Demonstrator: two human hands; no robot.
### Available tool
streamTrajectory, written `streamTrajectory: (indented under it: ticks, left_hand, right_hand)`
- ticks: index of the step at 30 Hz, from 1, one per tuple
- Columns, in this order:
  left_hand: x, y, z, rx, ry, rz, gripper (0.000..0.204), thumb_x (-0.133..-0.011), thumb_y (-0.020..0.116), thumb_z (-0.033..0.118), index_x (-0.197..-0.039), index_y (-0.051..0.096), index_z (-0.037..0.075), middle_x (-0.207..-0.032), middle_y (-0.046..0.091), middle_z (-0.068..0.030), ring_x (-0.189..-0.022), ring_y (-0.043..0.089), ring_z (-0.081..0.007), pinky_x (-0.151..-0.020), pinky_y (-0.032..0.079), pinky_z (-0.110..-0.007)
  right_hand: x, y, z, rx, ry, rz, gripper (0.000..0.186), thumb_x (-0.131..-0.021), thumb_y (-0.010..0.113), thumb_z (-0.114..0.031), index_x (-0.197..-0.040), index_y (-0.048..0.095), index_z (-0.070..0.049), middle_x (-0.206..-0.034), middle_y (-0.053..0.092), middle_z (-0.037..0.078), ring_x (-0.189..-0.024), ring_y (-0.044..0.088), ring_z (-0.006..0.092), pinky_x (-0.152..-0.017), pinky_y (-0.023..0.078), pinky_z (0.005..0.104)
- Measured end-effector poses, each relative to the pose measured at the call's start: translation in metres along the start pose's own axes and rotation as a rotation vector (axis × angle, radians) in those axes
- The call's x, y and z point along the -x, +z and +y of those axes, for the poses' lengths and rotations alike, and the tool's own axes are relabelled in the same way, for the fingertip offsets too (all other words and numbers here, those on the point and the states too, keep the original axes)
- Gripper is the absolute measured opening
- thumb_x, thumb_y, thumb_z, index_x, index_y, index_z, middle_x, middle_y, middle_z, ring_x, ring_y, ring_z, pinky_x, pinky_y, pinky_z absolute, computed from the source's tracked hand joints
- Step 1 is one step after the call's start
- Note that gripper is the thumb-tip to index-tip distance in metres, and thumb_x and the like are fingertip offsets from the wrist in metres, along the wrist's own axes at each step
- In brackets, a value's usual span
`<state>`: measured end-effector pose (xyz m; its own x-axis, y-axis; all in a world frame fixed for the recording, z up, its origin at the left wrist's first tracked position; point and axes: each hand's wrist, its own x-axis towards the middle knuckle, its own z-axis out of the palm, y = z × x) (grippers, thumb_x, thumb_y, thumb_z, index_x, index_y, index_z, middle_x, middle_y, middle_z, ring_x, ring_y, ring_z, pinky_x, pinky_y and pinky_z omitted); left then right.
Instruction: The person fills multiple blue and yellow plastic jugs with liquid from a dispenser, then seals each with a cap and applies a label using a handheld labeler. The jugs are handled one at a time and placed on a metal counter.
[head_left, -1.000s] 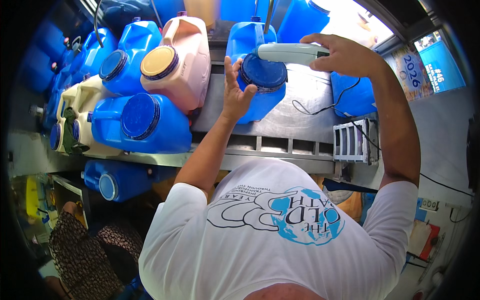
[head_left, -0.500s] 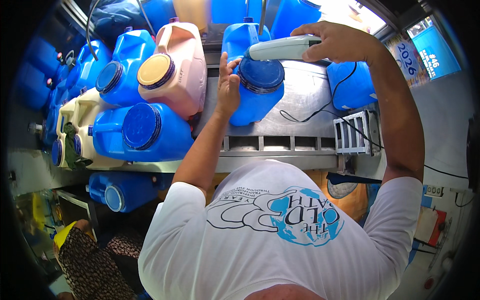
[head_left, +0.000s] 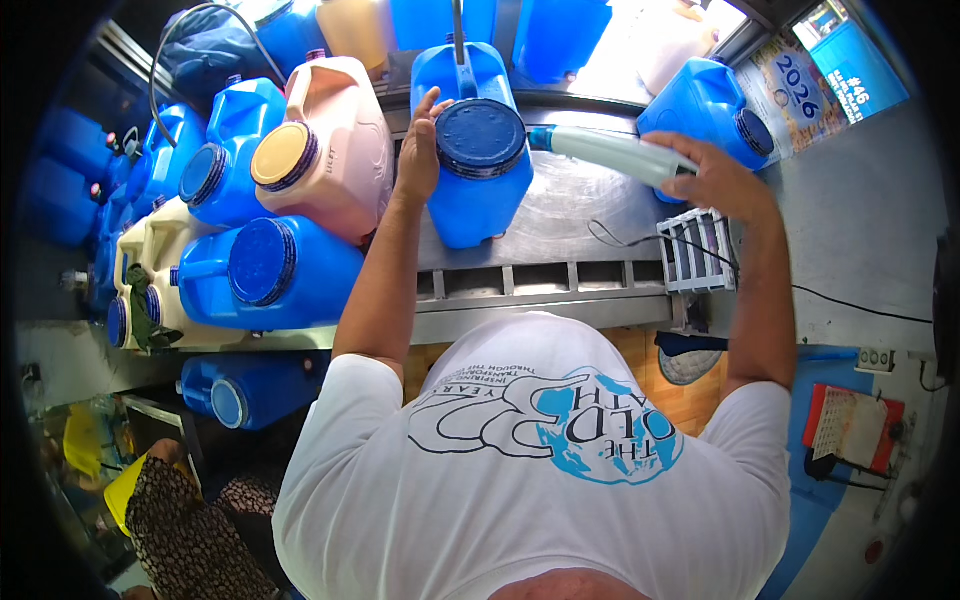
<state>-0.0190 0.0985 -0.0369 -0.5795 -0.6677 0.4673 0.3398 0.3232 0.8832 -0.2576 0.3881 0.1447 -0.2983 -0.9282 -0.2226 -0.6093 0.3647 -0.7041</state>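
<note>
A blue water jug [head_left: 478,190] with a dark blue round cap [head_left: 481,138] stands on the steel counter [head_left: 570,215] in front of me. My left hand [head_left: 419,148] rests flat against the jug's left shoulder beside the cap. My right hand [head_left: 712,178] grips a pale grey hand-held tool [head_left: 608,151] whose nozzle end points at the right side of the cap. A thin black cord [head_left: 625,240] lies on the counter below the tool.
Several blue jugs [head_left: 275,272] and a pink jug [head_left: 330,150] with a tan cap crowd the left. Another blue jug [head_left: 705,105] lies at the back right. A small white rack [head_left: 697,250] stands at the counter's right edge. A person in patterned clothing [head_left: 190,530] is at lower left.
My right hand drew the tool from above the cap to its right side. My left hand slid up the jug's left side. The jug now stands more squarely in front.
</note>
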Motion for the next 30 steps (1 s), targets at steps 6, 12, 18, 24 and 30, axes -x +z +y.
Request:
streamTrajectory:
  ticks: [6,12,18,24,30]
  left_hand:
    - [0.001,-0.003,0.002,-0.065,-0.070,0.061,0.088,-0.093,0.021,0.071,-0.145,0.032,0.002,-0.131,0.053,-0.0221,-0.122,0.051,-0.0248,-0.105,0.037,-0.033]
    - [0.004,0.000,0.009,-0.076,-0.138,0.192,0.089,-0.094,0.020,0.070,-0.142,0.037,-0.003,-0.124,0.059,-0.0215,-0.122,0.051,-0.0262,-0.106,0.034,-0.034]
    - [0.033,0.010,0.039,-0.254,-0.176,0.334,0.090,-0.094,0.018,0.071,-0.139,0.039,-0.005,-0.118,0.062,-0.0218,-0.126,0.047,-0.0299,-0.113,0.020,-0.039]
    - [0.062,0.003,0.039,-0.213,-0.139,0.358,0.089,-0.095,0.020,0.069,-0.137,0.039,-0.007,-0.114,0.064,-0.0210,-0.121,0.051,-0.0273,-0.108,0.030,-0.037]
    - [0.068,0.000,0.038,-0.326,-0.094,0.332,0.087,-0.096,0.021,0.067,-0.136,0.041,-0.008,-0.108,0.066,-0.0186,-0.116,0.054,-0.0258,-0.106,0.032,-0.036]
  right_hand:
    - [0.030,0.045,0.041,-0.307,-0.082,-0.118,0.063,-0.077,0.068,-0.016,-0.137,0.050,-0.008,-0.112,0.060,0.008,-0.096,0.055,0.0136,-0.082,0.047,0.0273]
    - [0.024,0.066,0.073,-0.373,-0.227,-0.106,0.063,-0.079,0.068,-0.014,-0.139,0.049,-0.009,-0.110,0.059,0.006,-0.092,0.054,0.0111,-0.082,0.046,0.0251]
    - [0.020,0.073,0.093,-0.444,-0.244,-0.138,0.065,-0.079,0.066,-0.020,-0.141,0.046,-0.012,-0.084,0.056,0.000,-0.061,0.045,0.0045,-0.054,0.040,0.0200]
    - [0.018,0.076,0.102,-0.557,-0.230,-0.130,0.064,-0.082,0.069,-0.020,-0.141,0.046,-0.010,-0.086,0.055,0.000,-0.063,0.046,0.0051,-0.054,0.040,0.0204]
    - [0.016,0.090,0.122,-0.624,-0.230,-0.158,0.063,-0.083,0.069,-0.019,-0.140,0.045,-0.009,-0.083,0.052,-0.001,-0.062,0.045,0.0046,-0.052,0.038,0.0202]
